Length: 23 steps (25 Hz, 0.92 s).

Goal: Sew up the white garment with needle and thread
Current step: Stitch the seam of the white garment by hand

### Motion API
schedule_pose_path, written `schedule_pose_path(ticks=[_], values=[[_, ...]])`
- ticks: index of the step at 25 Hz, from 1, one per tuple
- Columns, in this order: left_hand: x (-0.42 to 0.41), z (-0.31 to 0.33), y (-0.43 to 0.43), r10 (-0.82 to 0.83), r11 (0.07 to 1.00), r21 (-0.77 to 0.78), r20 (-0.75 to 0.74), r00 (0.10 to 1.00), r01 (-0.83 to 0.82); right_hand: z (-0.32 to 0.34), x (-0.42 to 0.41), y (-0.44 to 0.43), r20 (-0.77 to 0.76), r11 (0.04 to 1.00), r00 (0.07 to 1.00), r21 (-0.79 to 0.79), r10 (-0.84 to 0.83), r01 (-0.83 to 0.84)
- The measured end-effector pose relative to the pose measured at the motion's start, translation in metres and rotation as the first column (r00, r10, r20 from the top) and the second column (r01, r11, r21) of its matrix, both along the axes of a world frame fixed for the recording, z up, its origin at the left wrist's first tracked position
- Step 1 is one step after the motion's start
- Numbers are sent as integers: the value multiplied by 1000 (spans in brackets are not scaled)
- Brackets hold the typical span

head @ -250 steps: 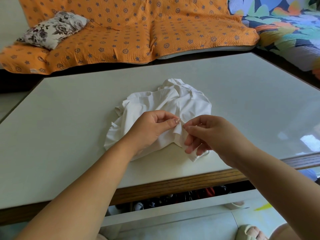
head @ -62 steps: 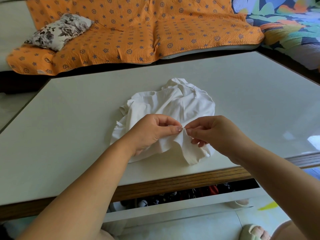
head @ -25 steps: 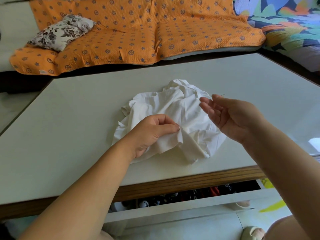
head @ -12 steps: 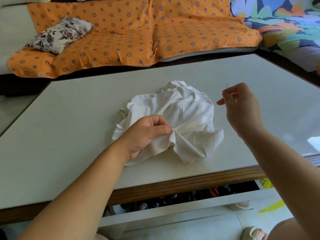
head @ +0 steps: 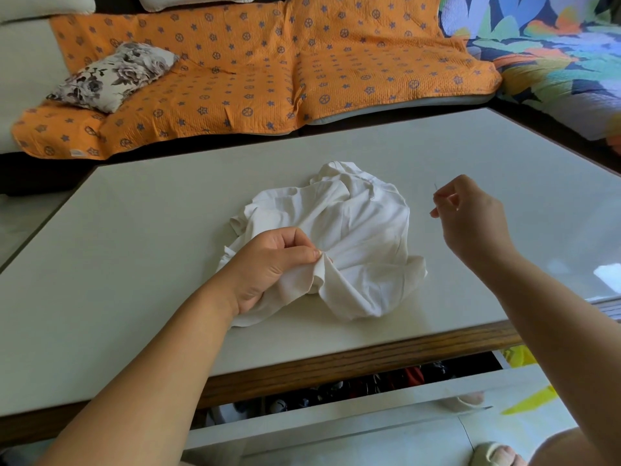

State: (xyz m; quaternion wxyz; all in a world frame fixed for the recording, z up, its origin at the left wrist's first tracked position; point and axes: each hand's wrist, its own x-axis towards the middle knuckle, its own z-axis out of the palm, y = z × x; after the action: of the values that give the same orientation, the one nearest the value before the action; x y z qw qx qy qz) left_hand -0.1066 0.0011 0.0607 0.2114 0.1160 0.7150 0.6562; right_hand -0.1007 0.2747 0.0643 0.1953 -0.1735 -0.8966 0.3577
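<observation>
Drawing the stitch through
Right hand [head: 470, 220], pinching needle [head: 436, 187], has risen from garment [head: 363, 230]; left hand [head: 268, 264] pinches it.

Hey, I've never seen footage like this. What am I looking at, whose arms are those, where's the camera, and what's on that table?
There is no machine here. The two bare arms belong to a person, and the single camera is worn on that person's head, looking forward and down, so you see roughly what they see. On the pale table lies a crumpled white garment. The left hand pinches a fold of it near the front of the pile. The right hand is raised to the right of the cloth, apart from it, and pinches a thin needle whose end sticks up above the fingers. The thread is too fine to make out. Behind the table lie an orange cover and a flowered pillow.
</observation>
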Motion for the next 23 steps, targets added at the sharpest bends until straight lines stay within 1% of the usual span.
schedule_pose_path(ticks=[1, 2, 3, 5, 6, 7, 9, 11, 12, 16, 19, 21, 23], values=[[-1, -1, 0, 1, 1000, -11, -10, 1000, -1, 5, 4, -9, -8, 998, 999, -45, 37, -38], [-1, -1, 2, 8, 1000, -17, -15, 1000, -8, 11, 11, -21, -19, 985, 995, -142, 95, -97], [0, 0, 3, 14, 1000, -27, -22, 1000, -15, 17, 20, -35, -24, 945, 985, -279, 171, -171], [1, 0, 7, 22, 997, -70, -63, 998, -27, 27, 40, -58, 15, 798, 942, -537, 335, -275], [3, 0, 9, 20, 994, -101, -89, 996, -29, 30, 50, -65, 51, 726, 908, -620, 416, -298], [4, 0, 10, 11, 992, -127, -111, 994, -26, 30, 57, -70, 82, 671, 873, -675, 481, -307], [4, -1, 11, -7, 988, -154, -135, 991, -14, 27, 63, -74, 111, 616, 839, -731, 533, -295], [5, -2, 11, -20, 987, -160, -137, 990, -2, 19, 62, -76, 110, 619, 850, -734, 515, -280], [5, -1, 12, -27, 987, -163, -135, 990, 4, 16, 62, -78, 109, 638, 859, -717, 500, -281], [5, 0, 12, -30, 983, -181, -122, 992, 8, 8, 60, -79, 80, 748, 898, -587, 433, -309], [3, -1, 10, -34, 985, -170, -108, 994, 15, 11, 58, -74, 47, 792, 912, -515, 407, -327], [2, -3, 10, -35, 985, -173, -109, 993, 15, 12, 58, -73, 52, 808, 909, -481, 413, -339], [2, -3, 11, -31, 982, -186, -112, 993, 10, 12, 62, -75, 50, 838, 907, -406, 419, -365]])
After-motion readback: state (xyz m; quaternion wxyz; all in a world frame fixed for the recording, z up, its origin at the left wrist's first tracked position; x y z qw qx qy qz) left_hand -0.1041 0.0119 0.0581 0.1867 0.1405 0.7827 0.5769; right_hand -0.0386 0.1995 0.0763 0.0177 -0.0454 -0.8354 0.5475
